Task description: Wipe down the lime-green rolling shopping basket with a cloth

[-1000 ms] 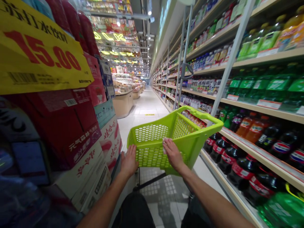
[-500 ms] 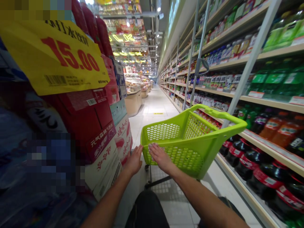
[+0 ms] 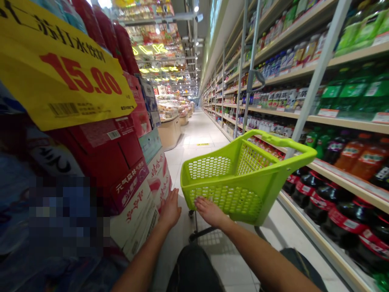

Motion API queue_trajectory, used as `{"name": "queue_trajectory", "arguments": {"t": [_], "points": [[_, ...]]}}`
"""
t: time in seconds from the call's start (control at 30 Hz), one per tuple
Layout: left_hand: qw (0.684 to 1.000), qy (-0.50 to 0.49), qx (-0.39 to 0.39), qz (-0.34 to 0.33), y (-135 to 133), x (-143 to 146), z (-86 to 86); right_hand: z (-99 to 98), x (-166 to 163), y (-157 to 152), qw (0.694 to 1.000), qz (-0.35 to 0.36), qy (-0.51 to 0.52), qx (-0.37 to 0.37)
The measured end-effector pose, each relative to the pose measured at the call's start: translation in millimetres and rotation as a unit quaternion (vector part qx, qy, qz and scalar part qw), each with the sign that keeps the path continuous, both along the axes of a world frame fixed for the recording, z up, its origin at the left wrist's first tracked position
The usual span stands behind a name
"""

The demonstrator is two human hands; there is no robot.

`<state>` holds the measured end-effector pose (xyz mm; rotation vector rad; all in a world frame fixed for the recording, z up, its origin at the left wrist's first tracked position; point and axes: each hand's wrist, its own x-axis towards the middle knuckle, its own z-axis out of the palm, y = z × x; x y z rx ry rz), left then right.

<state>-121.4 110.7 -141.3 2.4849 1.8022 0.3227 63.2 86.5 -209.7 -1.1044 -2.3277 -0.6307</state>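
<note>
A lime-green shopping cart (image 3: 225,184) stands at an angle in front of me, its basket holding nothing that I can see and its handle towards the shelves on the right. My right hand (image 3: 211,213) has its fingers stretched out at the lower near side of the basket, close to the front corner; whether it touches the mesh I cannot tell. My left hand (image 3: 170,209) is apart from the cart, just left of its front corner and beside the stacked drink cartons (image 3: 159,178). Its fingers are extended and hold nothing.
Shelves (image 3: 349,117) of bottled drinks line the right, with large cola bottles (image 3: 343,215) at the bottom. On the left a yellow price sign (image 3: 82,81) hangs over a red carton (image 3: 103,150). A tiled aisle (image 3: 203,125) runs ahead past wooden display bins (image 3: 168,132).
My left hand has come off the cart's front corner, slightly to the left. My right hand has slid down from the basket's rim to its side. The cart stays nearly in place.
</note>
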Motion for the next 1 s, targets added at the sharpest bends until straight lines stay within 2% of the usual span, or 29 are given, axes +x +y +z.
{"name": "queue_trajectory", "arguments": {"t": [0.07,0.1,0.2,0.27,0.33,0.47,0.53,0.67,0.73,0.83,0.9,0.93,1.0], "points": [[1.0,-0.003,0.009,-0.005,-1,3,3.7,-6.3,14,-11,1.0,0.005,0.002,-0.007],[1.0,-0.006,0.016,-0.007,-1,7,5.4,-2.1,21,-14,1.0,0.009,0.009,-0.001],[0.999,-0.011,0.04,-0.02,-3,27,10.0,27.2,38,-13,0.997,-0.018,0.055,0.045],[0.998,-0.003,0.049,-0.042,-6,45,13.5,39.3,50,-11,0.994,-0.042,0.074,0.065],[0.996,0.008,0.055,-0.068,-9,62,17.4,33.5,62,-15,0.995,-0.044,0.059,0.063],[0.993,0.027,0.067,-0.091,-12,80,24.7,4.0,82,-37,0.998,-0.048,0.008,0.051],[0.993,0.039,0.064,-0.087,-11,85,27.2,7.7,86,-44,0.996,-0.06,0.009,0.066],[0.992,0.058,0.056,-0.096,-13,102,28.5,35.2,93,-40,0.989,-0.089,0.032,0.111],[0.991,0.064,0.051,-0.103,-15,111,28.1,31.2,99,-40,0.987,-0.108,0.033,0.111],[0.99,0.073,0.053,-0.107,-19,118,27.2,4.6,113,-52,0.989,-0.124,0.018,0.074],[0.989,0.079,0.059,-0.107,-20,120,27.1,-3.9,119,-62,0.99,-0.126,0.015,0.055],[0.989,0.082,0.062,-0.108,-20,122,27.4,-0.9,122,-65,0.99,-0.126,0.019,0.057],[0.988,0.084,0.067,-0.115,-21,128,28.7,17.2,125,-65,0.988,-0.128,0.036,0.078]]}}
